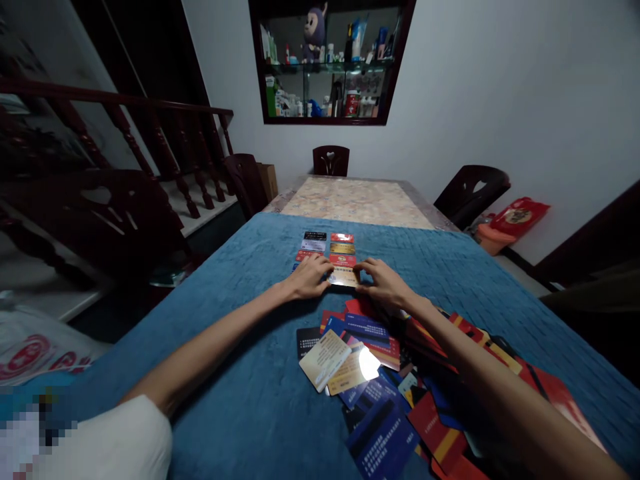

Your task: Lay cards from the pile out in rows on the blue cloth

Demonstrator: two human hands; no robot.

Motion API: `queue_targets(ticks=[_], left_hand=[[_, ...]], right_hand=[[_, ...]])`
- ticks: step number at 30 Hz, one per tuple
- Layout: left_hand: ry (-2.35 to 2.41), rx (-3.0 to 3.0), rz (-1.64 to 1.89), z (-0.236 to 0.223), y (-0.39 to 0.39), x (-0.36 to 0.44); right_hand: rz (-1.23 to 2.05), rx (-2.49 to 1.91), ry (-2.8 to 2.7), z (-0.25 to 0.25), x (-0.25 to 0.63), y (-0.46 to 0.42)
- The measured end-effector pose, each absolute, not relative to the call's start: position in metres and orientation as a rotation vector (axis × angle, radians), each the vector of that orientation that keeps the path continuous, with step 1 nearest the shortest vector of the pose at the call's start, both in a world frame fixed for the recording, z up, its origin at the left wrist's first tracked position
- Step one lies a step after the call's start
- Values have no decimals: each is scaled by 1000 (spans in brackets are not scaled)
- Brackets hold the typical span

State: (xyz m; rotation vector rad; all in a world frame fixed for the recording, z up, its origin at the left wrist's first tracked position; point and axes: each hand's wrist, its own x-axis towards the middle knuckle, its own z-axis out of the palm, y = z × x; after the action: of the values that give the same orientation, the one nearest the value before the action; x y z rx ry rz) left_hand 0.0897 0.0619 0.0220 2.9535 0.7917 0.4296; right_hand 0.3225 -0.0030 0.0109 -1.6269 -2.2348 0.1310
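Two columns of plastic cards lie on the blue cloth (pixel 240 280) in front of me. The left column shows a black card (pixel 315 236), a silver card (pixel 313 246), a red one and a blue one partly covered by my left hand (pixel 309 276). In the right column are a red-and-white card (pixel 342 237), a gold card (pixel 343 248) and a red card (pixel 343 261). At its near end is a pale gold card (pixel 344 277), gripped at its left edge by my left fingers and at its right edge by my right hand (pixel 384 281).
Under and beside my right forearm spreads a loose heap of cards (pixel 383 437), mostly blue and red. Dark wooden chairs (pixel 331 160) surround the table, whose patterned far end (pixel 360 197) is uncovered. A white plastic bag (pixel 40 350) sits at the left.
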Motion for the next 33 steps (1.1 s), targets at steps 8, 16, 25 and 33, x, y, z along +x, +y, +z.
queue_targets(ticks=[8,16,25,33], left_hand=[[884,2984,175,17,84,106],[900,2975,81,19,86,109],[915,2972,90,17,89,110],[923,2984,105,18,88,113]], right_hand=[[181,-1718,-2251,1,329,26],[202,-1759,-2263,-4,328,31],[225,-1788,-2235,-5,328,31],[248,-1802,-2211,-4,326,31]])
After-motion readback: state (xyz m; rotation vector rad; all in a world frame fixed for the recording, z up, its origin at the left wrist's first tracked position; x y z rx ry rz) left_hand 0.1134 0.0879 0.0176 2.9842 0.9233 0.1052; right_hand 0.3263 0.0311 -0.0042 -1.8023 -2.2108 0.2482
